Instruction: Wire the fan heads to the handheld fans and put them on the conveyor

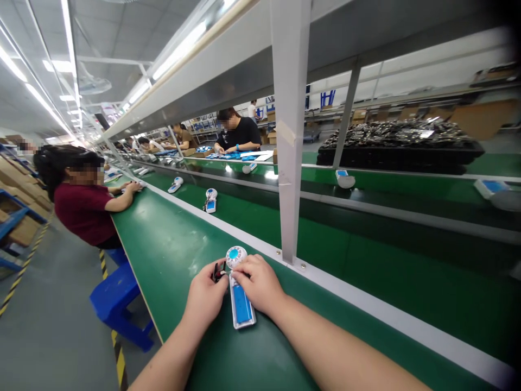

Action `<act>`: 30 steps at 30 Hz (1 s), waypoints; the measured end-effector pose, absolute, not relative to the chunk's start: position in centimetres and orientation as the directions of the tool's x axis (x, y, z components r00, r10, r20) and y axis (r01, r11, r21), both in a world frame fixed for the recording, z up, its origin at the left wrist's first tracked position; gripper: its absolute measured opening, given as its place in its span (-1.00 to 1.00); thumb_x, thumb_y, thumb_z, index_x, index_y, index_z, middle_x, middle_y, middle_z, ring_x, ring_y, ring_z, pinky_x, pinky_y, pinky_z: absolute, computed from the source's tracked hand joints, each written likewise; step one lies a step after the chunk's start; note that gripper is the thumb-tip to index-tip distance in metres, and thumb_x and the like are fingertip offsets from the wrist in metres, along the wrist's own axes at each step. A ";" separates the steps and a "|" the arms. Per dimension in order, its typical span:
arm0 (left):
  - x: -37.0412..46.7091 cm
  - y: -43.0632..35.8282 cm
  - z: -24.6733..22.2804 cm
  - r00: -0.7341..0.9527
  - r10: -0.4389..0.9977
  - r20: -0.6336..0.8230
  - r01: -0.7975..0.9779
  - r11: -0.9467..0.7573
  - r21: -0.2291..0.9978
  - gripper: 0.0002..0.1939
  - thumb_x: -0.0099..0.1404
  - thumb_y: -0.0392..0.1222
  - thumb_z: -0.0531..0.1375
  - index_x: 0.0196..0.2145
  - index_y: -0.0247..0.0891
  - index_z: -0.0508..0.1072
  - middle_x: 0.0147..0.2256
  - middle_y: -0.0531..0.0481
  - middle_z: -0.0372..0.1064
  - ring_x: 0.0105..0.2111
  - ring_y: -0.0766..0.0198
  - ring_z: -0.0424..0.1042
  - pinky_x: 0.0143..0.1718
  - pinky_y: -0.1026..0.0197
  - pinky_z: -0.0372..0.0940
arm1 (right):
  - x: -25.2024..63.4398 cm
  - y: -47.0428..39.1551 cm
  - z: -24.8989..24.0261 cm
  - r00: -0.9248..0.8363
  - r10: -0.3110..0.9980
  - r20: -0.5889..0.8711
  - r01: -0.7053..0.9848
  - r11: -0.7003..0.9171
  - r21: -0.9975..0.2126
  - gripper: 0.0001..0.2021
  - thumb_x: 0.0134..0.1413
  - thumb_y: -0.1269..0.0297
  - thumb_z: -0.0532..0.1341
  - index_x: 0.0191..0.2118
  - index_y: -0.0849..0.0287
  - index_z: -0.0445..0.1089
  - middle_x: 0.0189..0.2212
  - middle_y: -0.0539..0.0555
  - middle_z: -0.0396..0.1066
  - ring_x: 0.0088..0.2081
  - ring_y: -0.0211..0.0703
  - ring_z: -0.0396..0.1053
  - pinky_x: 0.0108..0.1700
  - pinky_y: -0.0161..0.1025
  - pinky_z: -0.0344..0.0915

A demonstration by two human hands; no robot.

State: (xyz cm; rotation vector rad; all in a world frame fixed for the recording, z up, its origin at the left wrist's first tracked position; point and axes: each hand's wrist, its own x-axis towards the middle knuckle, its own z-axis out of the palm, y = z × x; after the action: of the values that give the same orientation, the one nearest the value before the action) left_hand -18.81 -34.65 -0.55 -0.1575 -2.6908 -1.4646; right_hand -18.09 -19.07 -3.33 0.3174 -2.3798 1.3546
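A white plastic device casing (247, 324) lies on the green bench with its open side up. It has a round head with a blue centre (233, 253) and a long handle holding a blue rectangular piece (243, 304). Left of its neck, my left hand (205, 290) is closed on a small dark circuit board (218, 271), with something red and pale wire showing near the fingertips. My right hand (257, 282) bends over the casing's neck, its thumb and fingers pinched together. What those fingertips hold is too small and covered to make out.
A white upright post (290, 136) rises from the bench's raised edge just beyond my hands. Past it runs a green conveyor with similar casings (211, 201). Black trays of shiny parts (399, 144) stand behind. A co-worker in dark red (83, 206) sits left, near a blue stool (116, 293).
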 end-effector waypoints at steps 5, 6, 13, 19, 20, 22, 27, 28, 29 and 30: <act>-19.2 -35.0 -0.9 -0.955 0.067 0.290 0.260 0.664 0.701 -0.71 0.14 -0.15 0.23 -0.17 -0.22 0.58 -0.30 -0.02 0.58 -0.31 0.15 0.54 -0.21 0.16 0.42 | -18.2 -19.2 -3.5 -0.900 0.005 0.435 -0.373 0.506 -0.778 -0.95 0.07 0.33 0.34 -0.39 0.07 0.56 -0.37 -0.03 0.52 -0.25 -0.15 0.33 -0.16 -0.23 0.21; -19.0 -35.0 -1.1 -0.943 0.089 0.321 0.294 0.677 0.675 -0.74 0.16 -0.15 0.22 -0.20 -0.22 0.59 -0.30 -0.03 0.58 -0.31 0.16 0.54 -0.21 0.16 0.42 | -18.1 -19.2 -3.5 -0.899 0.002 0.439 -0.374 0.519 -0.769 -0.94 0.06 0.33 0.34 -0.41 0.08 0.55 -0.38 -0.01 0.51 -0.25 -0.14 0.33 -0.16 -0.22 0.19; -18.4 -35.2 -1.8 -0.815 0.282 0.506 0.535 0.702 0.470 -0.76 0.27 -0.20 0.15 -0.17 -0.19 0.59 -0.17 -0.07 0.54 -0.18 0.17 0.51 -0.04 0.15 0.37 | -17.4 -19.1 -3.0 -0.807 -0.129 0.576 -0.459 0.749 -0.477 -0.83 0.16 0.30 0.20 -0.44 0.17 0.43 -0.39 0.05 0.40 -0.27 -0.12 0.24 -0.15 -0.15 0.09; -18.3 -35.1 -2.2 -0.743 0.368 0.559 0.619 0.694 0.368 -0.72 0.31 -0.28 0.11 -0.11 -0.19 0.57 -0.16 -0.08 0.53 -0.18 0.18 0.51 -0.06 0.16 0.39 | -17.2 -19.1 -2.8 -0.770 -0.185 0.611 -0.510 0.754 -0.415 -0.80 0.19 0.32 0.14 -0.45 0.17 0.40 -0.43 0.04 0.37 -0.29 -0.14 0.22 -0.09 -0.13 0.08; -18.3 -35.1 -2.3 -0.733 0.377 0.567 0.629 0.692 0.354 -0.72 0.31 -0.28 0.11 -0.10 -0.20 0.57 -0.16 -0.08 0.53 -0.18 0.18 0.51 -0.06 0.16 0.39 | -17.1 -19.2 -2.8 -0.776 -0.179 0.605 -0.505 0.751 -0.425 -0.81 0.18 0.32 0.15 -0.45 0.17 0.40 -0.43 0.03 0.38 -0.29 -0.14 0.22 -0.10 -0.14 0.08; -18.2 -35.2 -2.3 -0.722 0.377 0.580 0.635 0.694 0.339 -0.73 0.31 -0.28 0.11 -0.11 -0.21 0.57 -0.16 -0.08 0.54 -0.18 0.18 0.52 -0.06 0.17 0.39 | -17.1 -19.2 -2.8 -0.793 -0.162 0.587 -0.488 0.746 -0.453 -0.82 0.16 0.33 0.16 -0.45 0.18 0.40 -0.42 0.03 0.38 -0.28 -0.13 0.22 -0.11 -0.15 0.08; -18.3 -35.3 -2.5 -0.734 0.343 0.585 0.610 0.711 0.349 -0.75 0.32 -0.27 0.13 -0.12 -0.25 0.57 -0.15 -0.11 0.54 -0.17 0.18 0.53 -0.06 0.18 0.40 | -17.1 -19.3 -2.8 -0.813 -0.143 0.565 -0.468 0.737 -0.488 -0.84 0.14 0.34 0.17 -0.45 0.18 0.40 -0.39 0.04 0.40 -0.27 -0.13 0.23 -0.13 -0.16 0.08; -18.4 -35.4 -2.5 -0.730 0.348 0.588 0.614 0.712 0.341 -0.75 0.32 -0.27 0.13 -0.12 -0.26 0.57 -0.16 -0.11 0.54 -0.17 0.17 0.53 -0.05 0.18 0.39 | -17.1 -19.3 -2.9 -0.814 -0.140 0.563 -0.465 0.739 -0.488 -0.84 0.14 0.34 0.17 -0.45 0.18 0.40 -0.39 0.04 0.40 -0.27 -0.13 0.22 -0.13 -0.16 0.08; -18.5 -35.4 -2.5 -0.721 0.357 0.594 0.622 0.711 0.328 -0.75 0.32 -0.27 0.13 -0.13 -0.26 0.57 -0.15 -0.11 0.54 -0.16 0.17 0.53 -0.04 0.17 0.39 | -17.1 -19.3 -2.9 -0.817 -0.138 0.560 -0.461 0.741 -0.489 -0.84 0.14 0.35 0.17 -0.45 0.18 0.40 -0.39 0.04 0.40 -0.27 -0.12 0.22 -0.14 -0.16 0.08; -18.5 -35.4 -2.6 -0.710 0.369 0.600 0.632 0.710 0.310 -0.75 0.32 -0.28 0.13 -0.12 -0.24 0.57 -0.15 -0.11 0.54 -0.16 0.16 0.53 -0.04 0.16 0.39 | -17.1 -19.3 -2.9 -0.819 -0.136 0.557 -0.457 0.743 -0.490 -0.84 0.14 0.36 0.17 -0.45 0.18 0.40 -0.39 0.04 0.40 -0.27 -0.12 0.22 -0.14 -0.16 0.08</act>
State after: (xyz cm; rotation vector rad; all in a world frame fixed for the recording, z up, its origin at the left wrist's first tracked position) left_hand -18.53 -35.45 -2.58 -0.7642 -2.4107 -0.6944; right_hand -17.06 -19.32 -2.88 0.4487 -2.4460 0.8668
